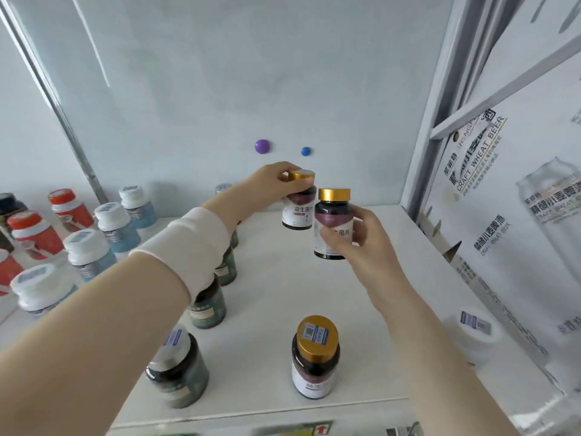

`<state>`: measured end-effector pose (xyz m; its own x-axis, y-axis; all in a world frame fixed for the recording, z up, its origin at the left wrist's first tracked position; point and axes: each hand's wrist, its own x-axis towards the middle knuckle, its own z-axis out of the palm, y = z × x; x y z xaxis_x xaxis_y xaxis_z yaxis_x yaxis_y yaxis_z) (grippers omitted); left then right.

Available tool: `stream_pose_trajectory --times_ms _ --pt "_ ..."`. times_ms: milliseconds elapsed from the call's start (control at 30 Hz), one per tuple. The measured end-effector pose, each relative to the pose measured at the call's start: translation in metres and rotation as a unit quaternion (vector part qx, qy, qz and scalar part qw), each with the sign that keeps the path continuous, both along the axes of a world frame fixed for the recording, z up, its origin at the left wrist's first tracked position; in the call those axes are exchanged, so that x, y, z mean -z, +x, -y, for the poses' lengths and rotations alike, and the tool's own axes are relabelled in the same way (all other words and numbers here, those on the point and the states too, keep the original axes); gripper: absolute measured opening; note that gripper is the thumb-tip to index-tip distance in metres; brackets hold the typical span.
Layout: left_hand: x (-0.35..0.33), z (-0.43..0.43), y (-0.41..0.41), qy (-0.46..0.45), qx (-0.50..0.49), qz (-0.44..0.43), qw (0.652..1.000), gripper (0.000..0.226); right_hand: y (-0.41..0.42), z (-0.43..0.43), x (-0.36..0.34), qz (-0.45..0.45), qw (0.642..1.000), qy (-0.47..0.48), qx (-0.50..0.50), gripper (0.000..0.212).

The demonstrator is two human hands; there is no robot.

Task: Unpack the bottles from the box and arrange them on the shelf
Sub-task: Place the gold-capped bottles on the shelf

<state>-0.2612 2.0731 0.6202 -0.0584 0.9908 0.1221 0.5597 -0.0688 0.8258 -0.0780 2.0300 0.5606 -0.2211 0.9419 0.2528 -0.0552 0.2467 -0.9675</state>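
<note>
Two round, gold-capped dark bottles are pinched: one (298, 212) by left-hand fingers (290, 174), another (333, 225) by right-hand fingers (338, 239), above the smooth white shelf (273, 294).

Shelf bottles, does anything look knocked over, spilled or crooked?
Nothing stands out. The bottles on the shelf stand upright in rows, caps on, no spill. Only the two gold-cap bottles are off it, in the left hand and right hand.

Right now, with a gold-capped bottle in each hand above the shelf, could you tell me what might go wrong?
1. The left hand holds its bottle only by the cap, so it could slip or swing.
2. The two held bottles are close; the right hand's bottle may knock it.
3. The left sleeve crosses just above the dark green bottles and could topple one.
</note>
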Motion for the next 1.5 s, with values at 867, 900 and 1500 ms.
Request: stream_pose_trajectory --times_ms 867,900,1500 --pt "0.041 -0.121 -0.031 -0.063 0.043 -0.175 0.982 0.046 -0.059 -0.099 0.061 0.112 0.992 0.001 0.050 0.053" --pt "0.041 -0.121 -0.031 -0.062 0.046 -0.179 0.981 0.046 -0.059 -0.099 0.061 0.114 0.992 0.000 0.049 0.053" --pt "0.003 -0.084 -0.029 -0.099 0.014 -0.251 0.963 0.059 -0.047 -0.085 0.024 0.193 0.979 0.011 0.066 0.063"
